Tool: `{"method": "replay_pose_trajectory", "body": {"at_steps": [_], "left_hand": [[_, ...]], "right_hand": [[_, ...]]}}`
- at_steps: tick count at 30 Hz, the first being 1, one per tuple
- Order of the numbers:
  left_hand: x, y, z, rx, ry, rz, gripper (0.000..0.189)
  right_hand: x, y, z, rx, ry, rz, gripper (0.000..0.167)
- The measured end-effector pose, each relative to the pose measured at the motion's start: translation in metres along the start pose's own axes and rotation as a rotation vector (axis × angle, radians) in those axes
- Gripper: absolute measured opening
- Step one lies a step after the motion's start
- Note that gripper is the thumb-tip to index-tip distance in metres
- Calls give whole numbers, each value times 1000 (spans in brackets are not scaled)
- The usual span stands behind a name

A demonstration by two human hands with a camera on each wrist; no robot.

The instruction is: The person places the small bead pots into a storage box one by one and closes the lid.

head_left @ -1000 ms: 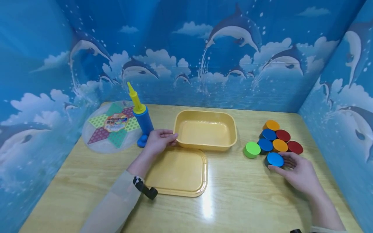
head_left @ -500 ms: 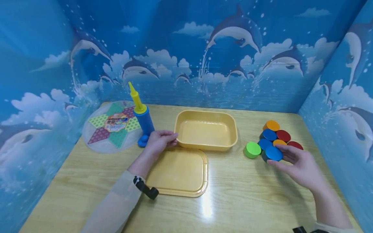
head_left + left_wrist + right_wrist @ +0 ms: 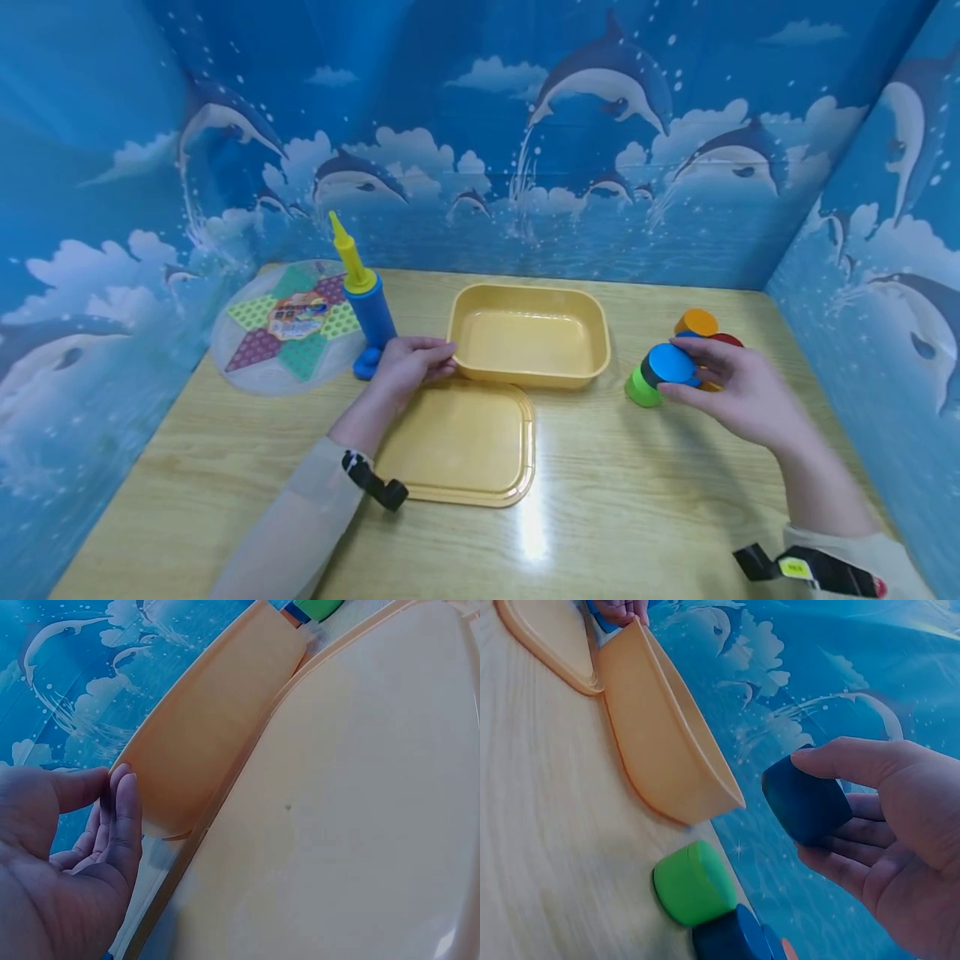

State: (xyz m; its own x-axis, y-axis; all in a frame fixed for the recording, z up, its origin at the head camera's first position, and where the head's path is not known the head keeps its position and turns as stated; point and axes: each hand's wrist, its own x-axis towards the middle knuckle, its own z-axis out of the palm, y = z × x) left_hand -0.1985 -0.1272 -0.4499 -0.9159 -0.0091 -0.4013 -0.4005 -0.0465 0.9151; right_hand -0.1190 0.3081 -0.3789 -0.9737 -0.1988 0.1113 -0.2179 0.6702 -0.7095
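My left hand pinches the left corner of a yellow plastic box; in the left wrist view its thumb and fingertips meet at the rim. My right hand holds a short blue cylinder between thumb and fingers. The right wrist view shows this blue cylinder raised off the table, to the right of the box. Below it stands a green cylinder, partly covered in the head view. Behind the right hand are more cylinders, among them an orange one and a partly hidden red one.
A flat yellow lid lies in front of the box. To the left stands a blue and yellow hand pump, beside a round patterned bag. Dolphin-printed curtains enclose the wooden table at the back and sides.
My right hand has lifted the blue cylinder from the table's right side and carried it left and away from me, above the other cylinders. My left hand stays at the box corner.
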Motion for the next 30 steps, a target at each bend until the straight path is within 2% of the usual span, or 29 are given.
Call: {"method": "replay_pose_trajectory", "body": {"at_steps": [13,24,30], "left_hand": [[0,-1,0,-32,-11,3,29],[1,0,0,1,18,-28,28],[-1,0,0,-19,-9,-13,30]], "right_hand": [[28,-19,3,69,-53,-5,66],[51,-32,20,96,-75,-64,65],[63,-42,28,137,-90,-110,62]]}}
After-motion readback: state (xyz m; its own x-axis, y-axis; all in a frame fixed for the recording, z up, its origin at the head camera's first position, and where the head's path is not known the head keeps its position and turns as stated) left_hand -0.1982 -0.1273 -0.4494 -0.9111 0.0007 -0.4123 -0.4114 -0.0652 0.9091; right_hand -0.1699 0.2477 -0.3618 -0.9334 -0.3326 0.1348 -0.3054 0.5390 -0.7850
